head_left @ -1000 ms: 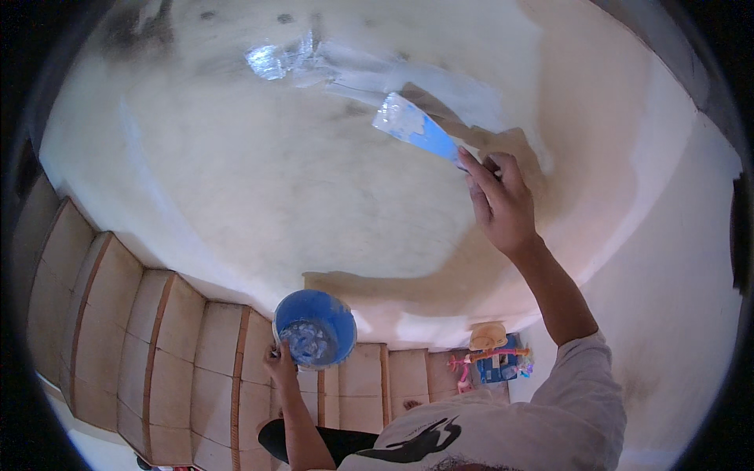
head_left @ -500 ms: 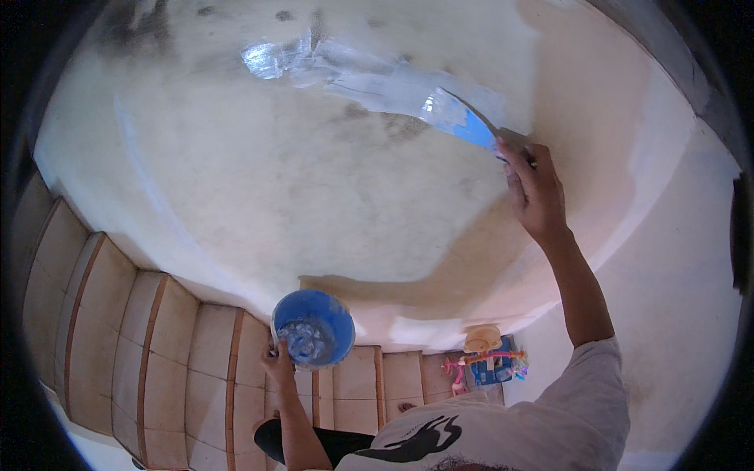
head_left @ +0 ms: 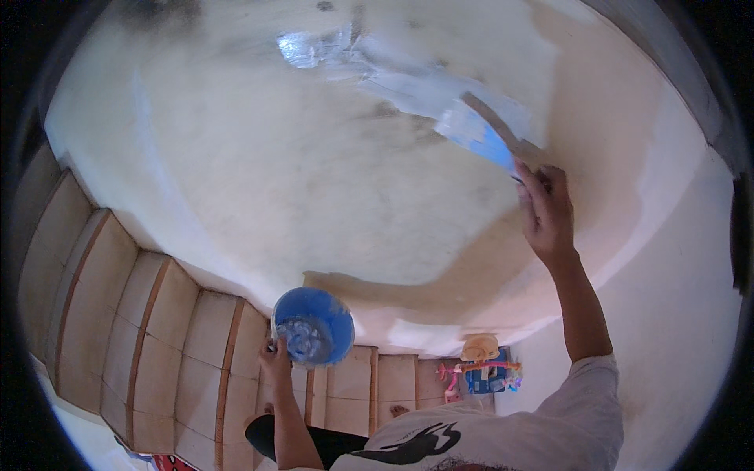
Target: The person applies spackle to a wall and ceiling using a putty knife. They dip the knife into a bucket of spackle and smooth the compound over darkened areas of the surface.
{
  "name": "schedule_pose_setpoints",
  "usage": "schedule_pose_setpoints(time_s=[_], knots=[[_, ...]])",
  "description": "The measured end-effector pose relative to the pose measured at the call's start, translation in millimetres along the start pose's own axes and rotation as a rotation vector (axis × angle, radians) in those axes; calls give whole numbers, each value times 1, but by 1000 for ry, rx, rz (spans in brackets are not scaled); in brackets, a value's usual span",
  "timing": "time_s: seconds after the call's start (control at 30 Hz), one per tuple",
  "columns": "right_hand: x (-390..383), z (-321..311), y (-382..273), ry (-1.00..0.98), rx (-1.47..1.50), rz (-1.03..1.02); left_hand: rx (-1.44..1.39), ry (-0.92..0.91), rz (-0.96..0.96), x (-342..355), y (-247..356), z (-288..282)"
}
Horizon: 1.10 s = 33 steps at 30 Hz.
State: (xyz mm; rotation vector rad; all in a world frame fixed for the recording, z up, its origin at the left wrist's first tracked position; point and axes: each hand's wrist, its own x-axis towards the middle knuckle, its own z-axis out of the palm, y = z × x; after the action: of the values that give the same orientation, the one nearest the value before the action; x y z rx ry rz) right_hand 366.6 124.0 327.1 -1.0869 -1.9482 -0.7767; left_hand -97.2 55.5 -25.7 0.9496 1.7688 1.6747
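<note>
My right hand (head_left: 547, 212) is closed round the handle of a broad putty knife (head_left: 477, 135) with a blue, paste-smeared blade. The blade stands just off the pale wall (head_left: 314, 173), and its dark shadow falls beside it. Up and to the left of the blade runs a wet, whitish streak of filler (head_left: 397, 88), shiny at its far left end. Low in the view, my left hand (head_left: 275, 363) grips the left rim of a blue bucket (head_left: 336, 312). Pale, lumpy paste (head_left: 305, 339) lies inside, and the bucket is tilted so that its inside shows.
Tiled stairs (head_left: 161, 345) with brown edges run along the wall's foot at lower left. A foot (head_left: 399, 410) shows on a step. Below my right arm stand a tan round container (head_left: 480, 346), a blue crate (head_left: 487, 377) and a pink toy (head_left: 452, 385). Another wall (head_left: 667, 314) rises at right.
The putty knife has come slightly down and away from the wall, and its shadow has parted from the blade. The view has shifted a little; the bucket stays in my left hand.
</note>
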Motion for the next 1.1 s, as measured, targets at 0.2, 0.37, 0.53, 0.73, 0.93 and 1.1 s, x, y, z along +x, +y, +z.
schedule_pose_setpoints(time_s=[0.2,0.37,0.53,0.73,0.93,1.1], knots=[[73,29,-40,69,-37,-205,55,173,16,-6,-11,6],[106,20,-48,134,-41,-238,-37,76,-40,-4,-10,3],[110,17,-51,147,-72,-246,-93,80,-6,-1,-24,6],[75,9,-29,171,-90,-170,-79,112,0,1,-35,5],[80,14,-28,179,-60,-181,-47,138,107,-2,-25,6],[99,28,-42,123,-41,-219,-65,97,12,1,-25,5]])
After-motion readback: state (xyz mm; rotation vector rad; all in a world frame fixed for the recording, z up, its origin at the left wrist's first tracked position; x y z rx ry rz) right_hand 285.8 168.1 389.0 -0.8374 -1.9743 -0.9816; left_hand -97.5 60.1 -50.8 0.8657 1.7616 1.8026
